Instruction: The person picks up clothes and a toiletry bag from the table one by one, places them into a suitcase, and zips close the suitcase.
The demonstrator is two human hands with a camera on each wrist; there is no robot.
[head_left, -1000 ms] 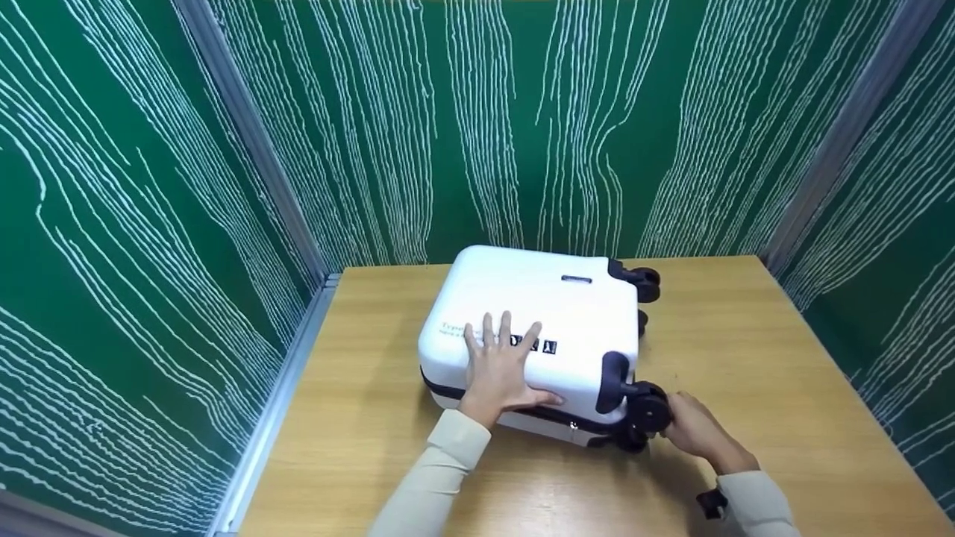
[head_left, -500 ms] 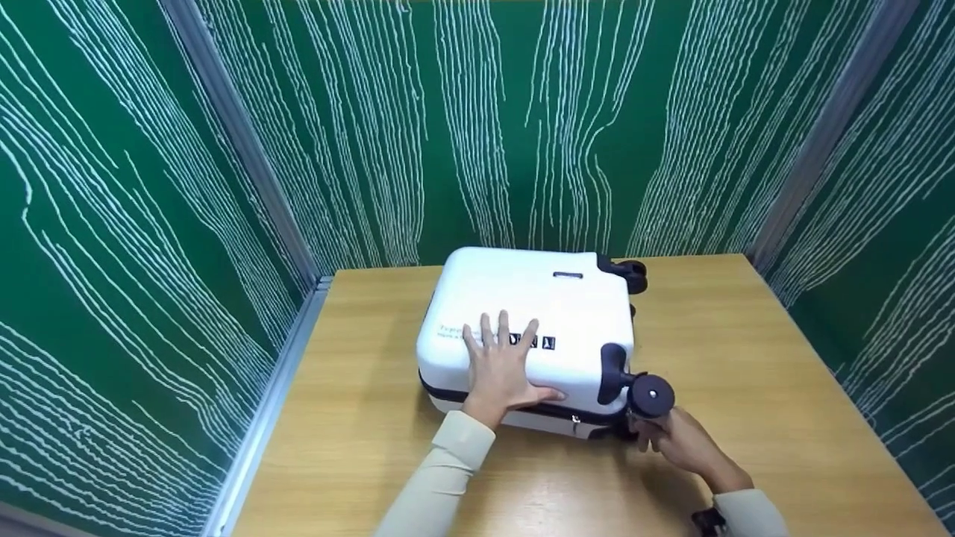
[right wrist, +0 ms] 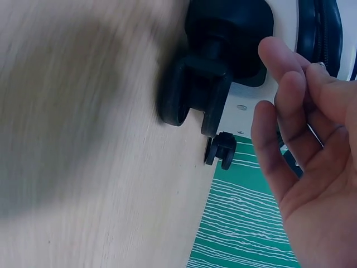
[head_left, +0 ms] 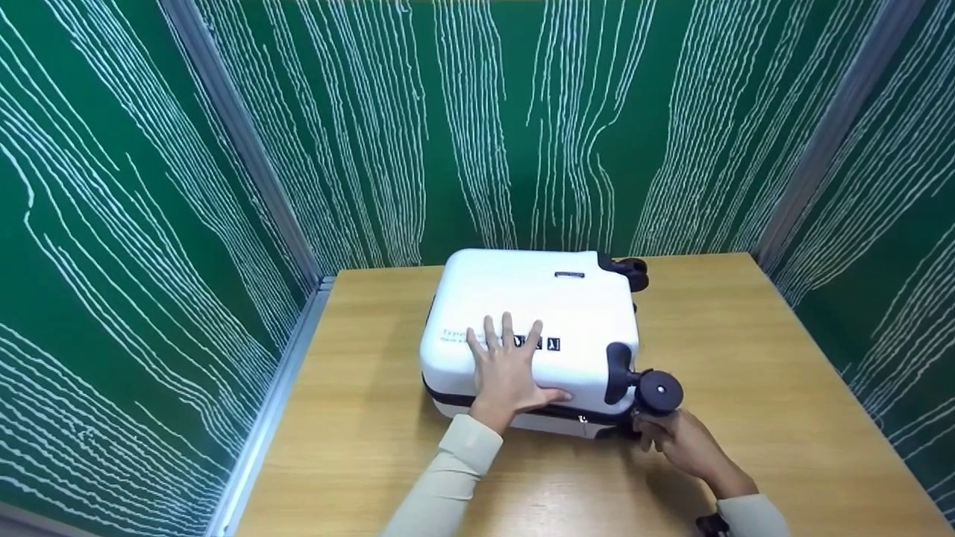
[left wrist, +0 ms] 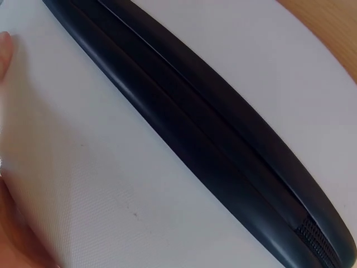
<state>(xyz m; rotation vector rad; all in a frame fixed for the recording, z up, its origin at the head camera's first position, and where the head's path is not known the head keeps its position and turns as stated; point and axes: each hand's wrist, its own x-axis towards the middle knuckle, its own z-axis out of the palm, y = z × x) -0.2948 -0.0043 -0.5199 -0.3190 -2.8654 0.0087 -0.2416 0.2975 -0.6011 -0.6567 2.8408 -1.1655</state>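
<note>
A white hard-shell suitcase (head_left: 552, 302) lies flat on the table, its black wheels pointing right. My left hand (head_left: 506, 377) rests on its upper shell with fingers spread, the thumb close to the near edge. Only a bit of that hand (left wrist: 17, 240) shows in the left wrist view, beside the black zipper band (left wrist: 184, 123). At the near right corner, my right hand (head_left: 686, 444) is partly under a wheel (head_left: 660, 391). In the right wrist view its thumb and index finger pinch a small metal zipper pull (right wrist: 321, 65), mostly hidden. Another zipper pull (head_left: 583, 419) hangs on the near side.
The wooden table (head_left: 358, 455) is enclosed by green walls (head_left: 477, 149) with white wavy lines and grey metal corner posts (head_left: 246, 134). Another wheel (head_left: 634, 274) sticks out at the suitcase's far right corner. More wheels (right wrist: 192, 95) show close to the right hand.
My right hand has moved from beside the near wheel to below it, at the corner. That wheel has swivelled, its round face now turned upward. The left hand stays on the shell.
</note>
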